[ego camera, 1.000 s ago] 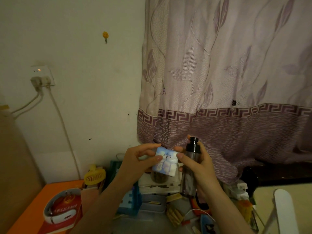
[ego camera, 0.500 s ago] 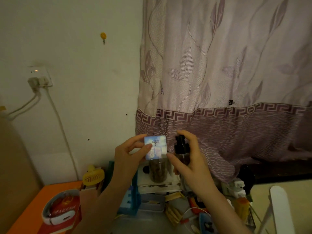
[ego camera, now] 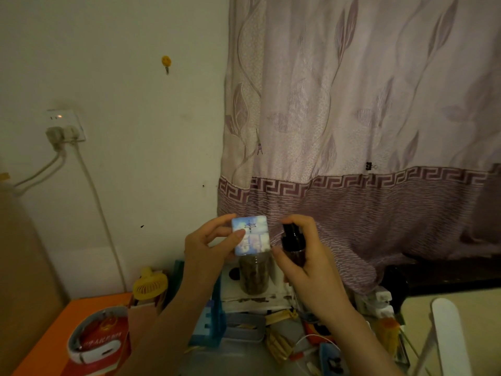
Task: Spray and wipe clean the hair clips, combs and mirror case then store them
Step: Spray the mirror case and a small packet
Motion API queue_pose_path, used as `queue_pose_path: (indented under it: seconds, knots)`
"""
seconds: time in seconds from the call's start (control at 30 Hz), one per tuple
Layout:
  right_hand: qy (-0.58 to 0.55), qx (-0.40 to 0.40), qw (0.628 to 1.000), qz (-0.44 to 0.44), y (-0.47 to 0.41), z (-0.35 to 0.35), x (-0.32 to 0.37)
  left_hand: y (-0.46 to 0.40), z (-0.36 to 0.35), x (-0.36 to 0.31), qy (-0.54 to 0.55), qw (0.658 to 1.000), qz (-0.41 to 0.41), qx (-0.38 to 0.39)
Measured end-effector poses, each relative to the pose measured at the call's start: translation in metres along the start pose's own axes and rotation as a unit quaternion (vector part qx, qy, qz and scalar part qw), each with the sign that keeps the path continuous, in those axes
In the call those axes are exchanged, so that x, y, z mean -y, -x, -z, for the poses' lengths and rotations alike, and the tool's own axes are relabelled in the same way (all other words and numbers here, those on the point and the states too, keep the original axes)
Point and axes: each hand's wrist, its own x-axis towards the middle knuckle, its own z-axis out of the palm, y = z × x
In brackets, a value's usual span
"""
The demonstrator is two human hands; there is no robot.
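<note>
Mirror case up for its spray.
Left hand (ego camera: 208, 248) pinches the mirror case (ego camera: 251, 236); right hand (ego camera: 306, 256) just beside grips the spray bottle (ego camera: 293, 240); wiping and storing look undone.

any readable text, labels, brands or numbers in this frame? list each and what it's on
None can be quoted.
Mirror case in the left hand: printed picture with a dark mark, no legible words.
Red booklet on the orange table: gold emblem and characters, too blurred.
Spray bottle in the right hand: no label visible.
</note>
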Motion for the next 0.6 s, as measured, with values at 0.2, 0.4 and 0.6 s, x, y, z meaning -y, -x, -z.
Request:
queue_pose_path:
  seconds: [0.2,0.4,0.6]
  knots:
    - [0.027,-0.015,1.0,0.001,0.015,-0.001,-0.008,0.0,0.003,-0.004,0.004,1.0,-0.011,0.002]
    - [0.039,-0.002,0.999,-0.028,0.029,-0.006,-0.02,0.002,0.003,-0.007,0.0,1.0,-0.022,0.002]
    - [0.047,-0.012,0.999,-0.016,0.029,-0.006,-0.019,0.005,0.003,-0.006,-0.007,1.0,-0.018,0.007]
